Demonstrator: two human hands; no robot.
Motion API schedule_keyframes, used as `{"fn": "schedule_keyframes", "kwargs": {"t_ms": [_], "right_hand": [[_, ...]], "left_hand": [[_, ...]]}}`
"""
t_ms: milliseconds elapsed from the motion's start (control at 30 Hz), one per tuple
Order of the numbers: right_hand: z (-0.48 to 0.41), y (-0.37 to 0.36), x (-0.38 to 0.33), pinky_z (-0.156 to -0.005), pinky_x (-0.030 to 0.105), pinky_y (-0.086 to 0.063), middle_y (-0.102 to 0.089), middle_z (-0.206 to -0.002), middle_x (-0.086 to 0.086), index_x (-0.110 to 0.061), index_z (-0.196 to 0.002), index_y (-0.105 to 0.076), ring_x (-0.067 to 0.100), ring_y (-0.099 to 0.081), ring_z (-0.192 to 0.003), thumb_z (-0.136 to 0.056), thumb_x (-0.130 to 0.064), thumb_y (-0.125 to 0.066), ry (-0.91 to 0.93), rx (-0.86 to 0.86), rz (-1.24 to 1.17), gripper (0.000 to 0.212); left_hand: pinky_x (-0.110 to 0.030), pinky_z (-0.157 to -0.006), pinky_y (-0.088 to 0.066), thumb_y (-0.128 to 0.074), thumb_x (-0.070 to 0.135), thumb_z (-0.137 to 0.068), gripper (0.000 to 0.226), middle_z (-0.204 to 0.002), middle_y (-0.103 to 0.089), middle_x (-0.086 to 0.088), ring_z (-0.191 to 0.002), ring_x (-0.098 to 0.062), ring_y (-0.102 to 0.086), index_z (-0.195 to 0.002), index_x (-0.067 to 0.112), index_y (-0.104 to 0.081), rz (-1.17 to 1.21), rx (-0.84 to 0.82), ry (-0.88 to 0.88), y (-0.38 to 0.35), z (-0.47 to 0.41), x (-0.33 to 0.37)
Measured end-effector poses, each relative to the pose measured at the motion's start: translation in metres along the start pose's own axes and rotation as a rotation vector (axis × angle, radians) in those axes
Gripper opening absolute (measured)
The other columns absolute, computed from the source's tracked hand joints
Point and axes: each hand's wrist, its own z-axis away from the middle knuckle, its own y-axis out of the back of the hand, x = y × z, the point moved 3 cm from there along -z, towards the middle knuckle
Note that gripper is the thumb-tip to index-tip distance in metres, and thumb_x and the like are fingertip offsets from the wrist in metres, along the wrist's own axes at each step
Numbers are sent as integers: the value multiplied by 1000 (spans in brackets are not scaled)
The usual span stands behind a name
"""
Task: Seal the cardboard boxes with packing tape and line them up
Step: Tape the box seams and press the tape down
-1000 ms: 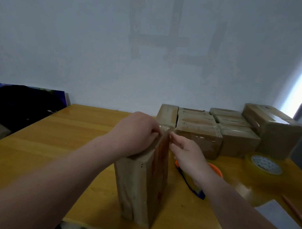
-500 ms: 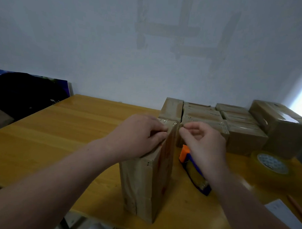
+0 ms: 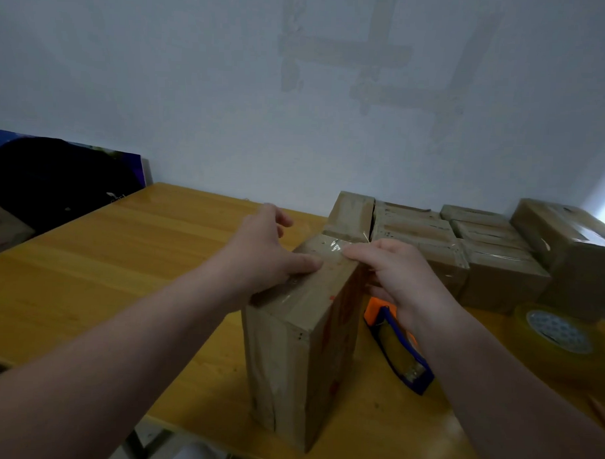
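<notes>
From my station I see 1 tall brown cardboard box (image 3: 300, 349) standing upright on the yellow wooden desk (image 3: 121, 257), close to its near edge. The left hand (image 3: 262, 259) rests on the top left edge of the box. Its thumb lies flat on the clear packing tape strip (image 3: 333, 247) that runs across the top, and its other fingers spread loosely past the box, so that grip is slack and holds nothing. The right hand (image 3: 395, 270) sits at the top right edge with bent fingers, its index fingertip touching the tape. I cannot tell whether that grip pinches the tape or only presses it.

An orange and blue tape dispenser (image 3: 396, 346) lies on the desk just beside the box, below the right wrist. A yellowish roll of packing tape (image 3: 558, 338) lies flat further right. Behind, by the white wall (image 3: 196, 88), a group of taped brown cardboard boxes (image 3: 498, 274) stands packed side by side.
</notes>
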Motion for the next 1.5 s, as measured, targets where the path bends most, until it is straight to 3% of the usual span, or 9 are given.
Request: {"fn": "schedule_keyframes", "kwargs": {"t_ms": [300, 500, 600, 733, 833, 1067, 1267, 1367, 1500], "right_hand": [[-19, 12, 7, -85, 52, -54, -68, -84, 21, -4, -66, -64, 33, -67, -85, -84, -39, -67, 162, 153, 99, 39], [-16, 17, -4, -76, 55, -56, -67, -81, 24, 9, -81, -63, 41, -65, -82, -91, -54, -49, 258, 198, 235, 65], [-18, 15, -15, -81, 49, -56, -72, -85, 11, -7, -86, -72, 30, -68, -82, -83, -62, -56, 278, 137, 299, 57], [-24, 13, -22, -70, 33, -49, -68, -81, -5, -21, -80, -73, 15, -62, -82, -85, -38, -67, 286, 124, 381, 18], [-26, 10, -22, -69, 30, -43, -66, -76, -4, -18, -70, -71, 10, -59, -78, -86, -29, -67, 275, 121, 321, 20], [-24, 7, -22, -73, 29, -48, -68, -78, -3, -19, -69, -69, 11, -63, -81, -90, -26, -63, 346, 181, 252, 22], [-11, 3, -59, -72, 25, -54, -69, -76, -9, -24, -80, -70, 5, -65, -76, -89, -26, -65, 679, 185, 206, 11], [-3, -3, -61, -72, 14, -51, -69, -81, -11, -22, -87, -71, 1, -64, -79, -89, -23, -66, 779, 103, 266, 6], [9, -13, -33, -72, 9, -48, -67, -81, -20, -30, -87, -70, -7, -62, -82, -87, -24, -66, 800, -48, 381, 8]], "left_hand": [[-30, -80, -52, -75, 13, -77, 74, -127, -54, -4, -101, -20, -60, -142, 13, -40, 206, -308, 219, -7, -7, 1], [-27, -69, -57, -62, 9, -89, 25, -88, -74, 4, -78, -13, -70, -94, 34, -63, 201, -449, 144, -11, -5, 5], [-18, -60, -55, -55, 12, -94, 23, -78, -73, 13, -70, -4, -68, -98, 34, -61, 170, -461, 95, -12, -3, 4], [-29, -101, -40, -48, 38, -98, 54, -144, -43, 11, -121, -13, -48, -147, 42, -25, -135, -446, 16, -12, -2, 2], [-23, -102, -23, -35, 44, -101, 53, -156, -20, 15, -137, -12, -29, -149, 45, -13, -335, -451, -105, -14, -3, 4], [-24, -101, -26, -36, 40, -101, 48, -154, -26, 15, -132, -8, -34, -147, 45, -23, -431, -393, -263, -11, -10, 4], [-35, -89, -52, -58, 17, -93, 32, -126, -54, 15, -105, -2, -56, -116, 35, -46, 12, 40, -542, 9, -15, 14], [-30, -83, -53, -68, 12, -85, 60, -132, -49, 15, -103, -5, -57, -130, 38, -38, 7, 16, -579, 16, -22, 6], [-34, -78, -52, -74, 10, -78, 36, -119, -63, 16, -106, -7, -57, -107, 30, -67, -71, -72, -543, 16, -31, -23]]}}
